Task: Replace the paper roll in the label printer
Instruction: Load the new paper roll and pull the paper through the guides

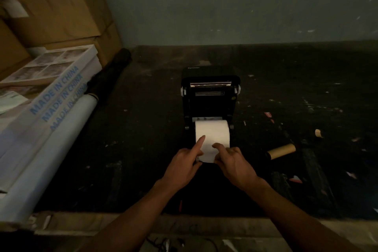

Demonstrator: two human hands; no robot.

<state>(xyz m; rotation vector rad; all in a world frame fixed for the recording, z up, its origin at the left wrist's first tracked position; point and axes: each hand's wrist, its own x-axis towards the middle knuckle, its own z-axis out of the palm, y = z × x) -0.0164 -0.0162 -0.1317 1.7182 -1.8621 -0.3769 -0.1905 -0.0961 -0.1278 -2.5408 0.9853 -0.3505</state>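
A black label printer (210,98) stands open on the dark table, its lid tilted up at the back. A white paper roll (212,132) lies in its bay, with the loose end pulled toward me. My left hand (185,162) rests on the paper's left edge, index finger stretched out onto the roll. My right hand (233,160) pinches the paper's loose end at the right. A bare cardboard core (281,151) lies on the table to the right of the printer.
Long white boxes (49,96) marked MADE IN CHINA and a white tube (47,161) lie along the left side, with brown cartons (57,18) behind them. Paper scraps (295,179) litter the table at the right. A wall rises just behind the table.
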